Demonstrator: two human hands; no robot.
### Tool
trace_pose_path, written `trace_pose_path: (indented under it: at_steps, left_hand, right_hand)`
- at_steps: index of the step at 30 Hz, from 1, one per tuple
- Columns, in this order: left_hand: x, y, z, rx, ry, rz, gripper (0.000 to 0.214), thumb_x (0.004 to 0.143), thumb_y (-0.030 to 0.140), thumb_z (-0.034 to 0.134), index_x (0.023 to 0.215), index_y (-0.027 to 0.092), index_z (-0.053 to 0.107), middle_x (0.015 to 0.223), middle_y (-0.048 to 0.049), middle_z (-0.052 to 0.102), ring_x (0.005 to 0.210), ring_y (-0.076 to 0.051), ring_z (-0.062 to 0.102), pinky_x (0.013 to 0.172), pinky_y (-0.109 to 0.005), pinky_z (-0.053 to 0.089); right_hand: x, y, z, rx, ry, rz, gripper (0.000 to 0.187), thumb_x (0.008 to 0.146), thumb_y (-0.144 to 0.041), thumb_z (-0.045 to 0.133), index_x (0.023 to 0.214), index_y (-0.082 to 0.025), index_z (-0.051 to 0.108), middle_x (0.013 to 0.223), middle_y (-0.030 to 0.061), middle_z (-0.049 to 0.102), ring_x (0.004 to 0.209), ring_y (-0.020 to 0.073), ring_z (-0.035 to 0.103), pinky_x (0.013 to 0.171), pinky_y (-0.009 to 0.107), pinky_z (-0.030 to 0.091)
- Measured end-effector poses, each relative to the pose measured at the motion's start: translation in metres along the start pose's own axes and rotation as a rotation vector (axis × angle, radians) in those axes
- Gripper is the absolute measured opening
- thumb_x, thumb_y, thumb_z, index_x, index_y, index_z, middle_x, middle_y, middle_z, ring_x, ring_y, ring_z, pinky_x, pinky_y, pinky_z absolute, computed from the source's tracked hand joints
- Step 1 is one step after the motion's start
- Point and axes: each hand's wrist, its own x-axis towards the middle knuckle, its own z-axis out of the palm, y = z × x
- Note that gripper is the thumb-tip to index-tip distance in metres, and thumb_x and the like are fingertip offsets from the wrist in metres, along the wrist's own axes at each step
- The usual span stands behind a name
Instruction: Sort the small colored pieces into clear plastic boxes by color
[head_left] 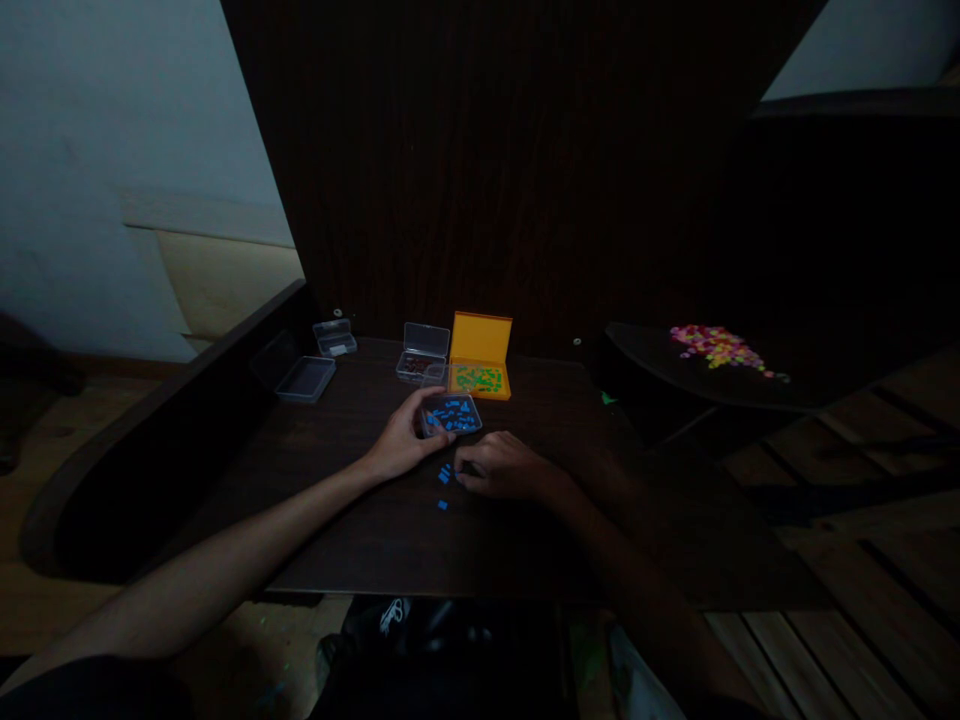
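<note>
My left hand grips the near-left side of a clear plastic box with many small blue pieces in it. Close to the box's front right, my right hand is closed, its fingertips pinched down by the tabletop. A bit of blue shows at those fingertips, too small to make out fully. Beside them, several loose blue pieces lie on the dark wooden surface, with a single blue piece nearer to me.
Behind the blue box stands an open yellow box of green pieces, next to an open clear box with dark contents. Two more clear containers, one small and one larger, sit left. A colourful heap rests on the right armrest.
</note>
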Motion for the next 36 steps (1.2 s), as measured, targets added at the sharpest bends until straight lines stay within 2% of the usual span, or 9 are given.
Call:
trace_pose_path:
  at_steps: [8,13,18,24,30,36]
  left_hand:
    - [0.0,0.0,-0.001,-0.007,-0.009,-0.01,0.068,0.068,0.03,0.075,0.126,0.017,0.044,0.091,-0.0032,0.062,0.076,-0.017,0.062,0.079,-0.037,0.053]
    - [0.0,0.0,0.0,0.001,-0.004,-0.007,0.067,0.067,0.03,0.075,0.125,0.016,0.045,0.102,-0.0065,0.062,0.086,-0.019,0.062,0.085,-0.038,0.052]
    - [-0.001,0.001,0.0,0.001,-0.023,-0.022,0.067,0.067,0.03,0.074,0.125,0.016,0.044,0.111,-0.0088,0.06,0.082,-0.018,0.063,0.082,-0.039,0.053]
    - [0.0,0.001,0.0,0.005,-0.009,0.033,0.062,0.068,0.029,0.074,0.123,0.017,0.046,0.12,-0.0106,0.058,0.1,-0.023,0.061,0.09,-0.04,0.051]
    - [0.0,-0.001,-0.001,0.012,-0.024,0.009,0.064,0.069,0.027,0.073,0.125,0.017,0.044,0.115,-0.0099,0.06,0.089,-0.02,0.064,0.084,-0.04,0.053]
    - [0.002,-0.008,-0.001,-0.017,-0.029,0.052,0.065,0.069,0.026,0.074,0.126,0.017,0.044,0.129,-0.0131,0.054,0.104,-0.024,0.061,0.093,-0.045,0.05]
  right_hand:
    - [-0.001,0.0,0.001,-0.054,0.024,0.046,0.018,0.082,-0.031,0.059,0.097,-0.022,0.064,0.077,0.0006,0.066,0.072,0.0149,0.057,0.06,0.025,0.027]
    - [-0.001,0.001,0.003,-0.012,0.005,0.019,0.015,0.082,-0.029,0.059,0.093,-0.022,0.066,0.076,0.0006,0.066,0.071,0.0138,0.057,0.06,0.024,0.028]
    - [0.0,0.001,0.004,-0.028,0.011,0.015,0.015,0.083,-0.027,0.058,0.093,-0.021,0.066,0.077,0.0013,0.067,0.072,0.0144,0.058,0.061,0.025,0.029]
    - [-0.002,-0.001,0.002,-0.016,0.055,0.002,0.013,0.082,-0.028,0.059,0.091,-0.021,0.066,0.074,0.0,0.066,0.068,0.0134,0.057,0.059,0.025,0.028]
    - [-0.004,-0.01,0.0,0.114,0.064,-0.071,0.018,0.082,-0.038,0.064,0.088,-0.021,0.066,0.062,-0.0043,0.059,0.057,0.009,0.051,0.058,0.022,0.028]
    - [0.0,-0.018,0.015,0.076,0.026,-0.109,0.03,0.08,-0.049,0.065,0.09,-0.021,0.066,0.065,-0.0022,0.059,0.066,0.0124,0.054,0.062,0.024,0.03]
